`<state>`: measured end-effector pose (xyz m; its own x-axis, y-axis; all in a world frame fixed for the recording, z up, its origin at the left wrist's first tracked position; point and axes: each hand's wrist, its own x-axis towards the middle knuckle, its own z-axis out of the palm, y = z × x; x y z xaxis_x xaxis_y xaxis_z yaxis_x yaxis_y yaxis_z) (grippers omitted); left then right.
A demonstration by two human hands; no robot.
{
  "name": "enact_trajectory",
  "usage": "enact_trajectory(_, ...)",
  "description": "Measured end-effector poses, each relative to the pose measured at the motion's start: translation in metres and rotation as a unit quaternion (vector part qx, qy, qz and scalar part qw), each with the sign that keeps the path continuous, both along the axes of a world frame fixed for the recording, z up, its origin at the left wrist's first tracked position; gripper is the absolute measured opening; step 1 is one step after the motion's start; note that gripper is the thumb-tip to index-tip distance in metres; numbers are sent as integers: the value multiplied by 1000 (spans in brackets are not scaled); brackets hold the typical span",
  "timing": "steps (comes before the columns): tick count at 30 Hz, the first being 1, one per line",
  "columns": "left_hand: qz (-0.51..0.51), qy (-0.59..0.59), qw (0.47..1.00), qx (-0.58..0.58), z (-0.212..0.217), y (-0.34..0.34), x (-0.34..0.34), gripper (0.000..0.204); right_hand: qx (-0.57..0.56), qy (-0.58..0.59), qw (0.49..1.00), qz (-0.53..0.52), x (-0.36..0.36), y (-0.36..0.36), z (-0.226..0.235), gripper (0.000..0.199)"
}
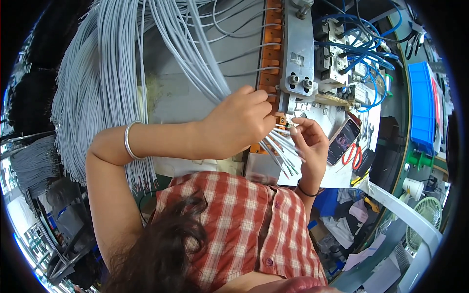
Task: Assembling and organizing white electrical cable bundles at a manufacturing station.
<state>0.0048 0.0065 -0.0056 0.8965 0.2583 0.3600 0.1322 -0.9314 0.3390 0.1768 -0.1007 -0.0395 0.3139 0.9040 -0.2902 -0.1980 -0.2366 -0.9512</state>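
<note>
A bundle of thin grey cables (207, 80) runs down into my left hand (242, 119), whose fingers are closed around it. Below that fist the cable ends (281, 154) fan out, with short coloured cores at their tips. My right hand (312, 141) is just to the right, thumb and forefinger brought together at the end of one wire close to the orange fixture (271, 61). Whatever small part may sit between those fingertips is too small to make out. Other grey cables lead into the slots of the orange fixture.
A thick hank of grey cables (105, 93) hangs at the left. Beside the fixture stand a metal press block (298, 53) and valves with blue air hoses (337, 56). A phone (344, 140), red-handled scissors (352, 156) and a blue bin (421, 107) are on the right.
</note>
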Motion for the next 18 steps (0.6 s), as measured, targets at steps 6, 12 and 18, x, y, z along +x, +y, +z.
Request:
enact_trajectory(6,-8,-3,999,-38,1,-2,-2,14,65,-13,998,1,3,-4,-4,10)
enact_trajectory(12,2,-27,998,-56,0,-2,-3,17,85,-11,995,-54,-5,-1,-2,5)
enact_trajectory(18,15,4,998,-66,2,-2,-3,20,57,-2,996,-66,-7,-3,1,3)
